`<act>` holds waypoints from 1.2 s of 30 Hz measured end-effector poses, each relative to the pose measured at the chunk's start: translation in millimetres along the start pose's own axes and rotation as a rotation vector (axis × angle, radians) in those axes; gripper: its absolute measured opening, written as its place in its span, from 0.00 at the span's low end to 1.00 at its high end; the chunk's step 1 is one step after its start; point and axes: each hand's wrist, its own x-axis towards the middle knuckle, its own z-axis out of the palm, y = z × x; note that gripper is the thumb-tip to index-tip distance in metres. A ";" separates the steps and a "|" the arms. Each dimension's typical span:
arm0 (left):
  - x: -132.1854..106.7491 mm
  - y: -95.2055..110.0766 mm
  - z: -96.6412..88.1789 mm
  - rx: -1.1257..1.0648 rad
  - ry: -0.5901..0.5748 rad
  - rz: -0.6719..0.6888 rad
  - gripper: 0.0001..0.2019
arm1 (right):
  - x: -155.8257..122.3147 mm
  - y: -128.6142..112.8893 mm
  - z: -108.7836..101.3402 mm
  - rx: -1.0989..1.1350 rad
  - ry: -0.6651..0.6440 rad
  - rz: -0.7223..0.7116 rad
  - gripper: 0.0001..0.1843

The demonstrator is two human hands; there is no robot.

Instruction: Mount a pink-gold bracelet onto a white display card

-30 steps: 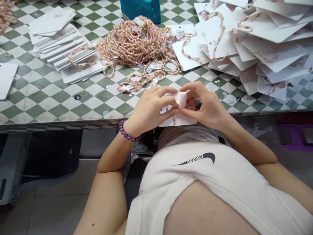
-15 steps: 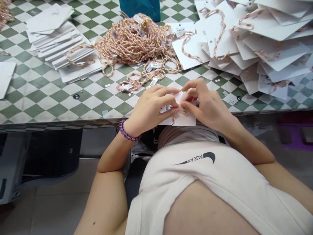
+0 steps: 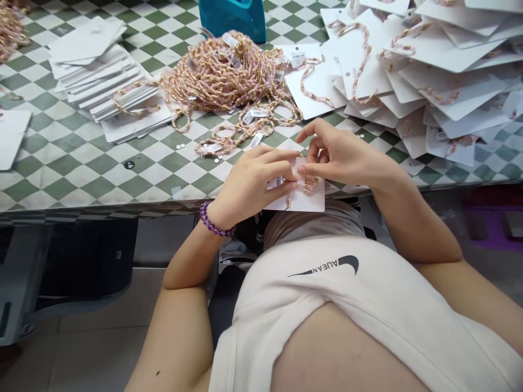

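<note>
My left hand (image 3: 255, 185), with a purple bead bracelet at the wrist, pinches the left side of a white display card (image 3: 307, 201) at the table's near edge. A small barcode tag (image 3: 279, 181) shows between its fingers. My right hand (image 3: 341, 155) is curled over the top of the same card, its thumb and forefinger pinched beside a gold and pink chain (image 3: 309, 186) lying on the card. Most of the chain is hidden under my fingers.
A large heap of pink and gold chains with tags (image 3: 226, 73) lies beyond my hands. Blank white cards (image 3: 98, 76) are stacked at the left. Cards carrying chains (image 3: 412, 71) pile up at the right. A teal bag (image 3: 232, 16) stands at the back on the green checked tablecloth (image 3: 81, 163).
The folded flap of the card has been laid flat. My right hand has moved up and away over the card's top, and the chain now shows on the card.
</note>
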 end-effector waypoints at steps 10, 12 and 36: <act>-2.0 0.8 1.7 -0.049 0.023 -0.029 0.08 | 0.6 -2.2 4.3 -0.101 0.075 0.012 0.23; -1.7 1.1 1.4 -0.047 0.012 -0.026 0.07 | 1.5 2.2 4.4 -0.120 0.089 -0.022 0.22; -1.5 2.0 1.3 -0.075 0.023 -0.062 0.08 | -50.9 0.6 43.6 -0.762 0.374 -0.364 0.23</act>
